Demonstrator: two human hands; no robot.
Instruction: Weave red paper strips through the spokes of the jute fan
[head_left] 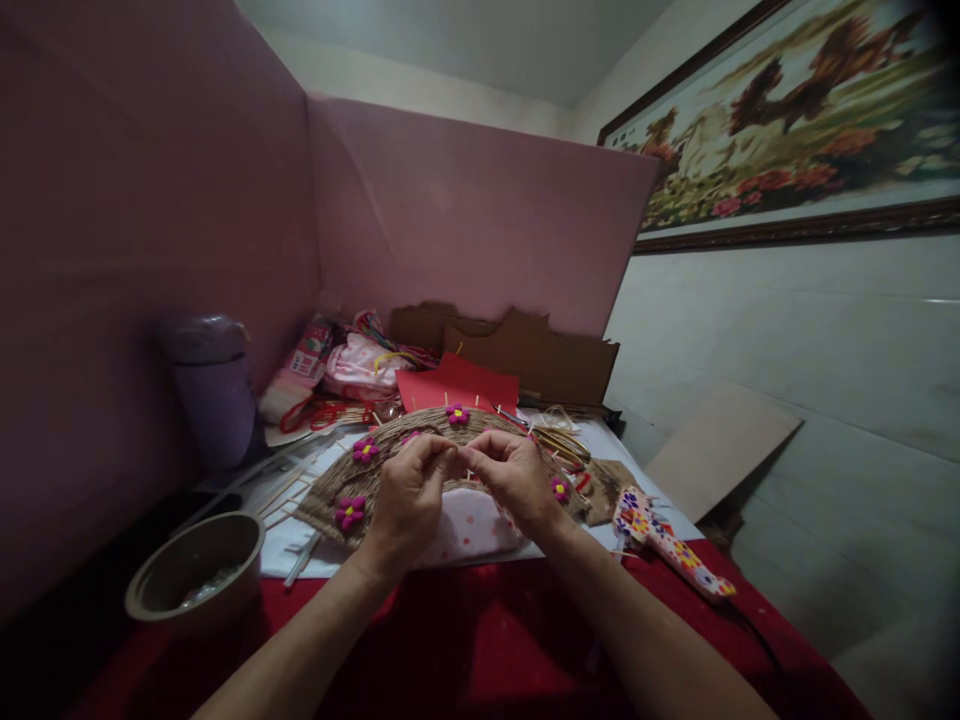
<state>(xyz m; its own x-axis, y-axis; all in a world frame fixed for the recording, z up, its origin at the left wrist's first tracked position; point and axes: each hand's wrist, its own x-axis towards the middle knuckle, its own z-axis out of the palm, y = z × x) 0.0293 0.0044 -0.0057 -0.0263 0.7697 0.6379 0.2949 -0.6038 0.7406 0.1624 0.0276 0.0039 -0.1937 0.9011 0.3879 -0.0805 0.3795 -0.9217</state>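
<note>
Both hands meet above a fan-shaped piece wound with brown twine [337, 490], which carries several magenta flowers with yellow centres, one being the flower [350, 513] at its left end. Thin sticks poke out around its edge. My left hand [412, 490] is closed in a pinch, its fingertips touching those of my right hand [517, 480], which pinches too. Whatever lies between the fingertips is too small or hidden to make out. Below the hands, a white cloth with pink dots [469, 525] shows under the inner curve.
A bowl [196, 570] with clear bits stands at left, near a purple tumbler [214, 390]. A flower-patterned glue gun [667, 545] lies at right, its cord trailing over the red cloth [465, 640]. Red paper [461, 383] and torn cardboard [532, 350] stand behind.
</note>
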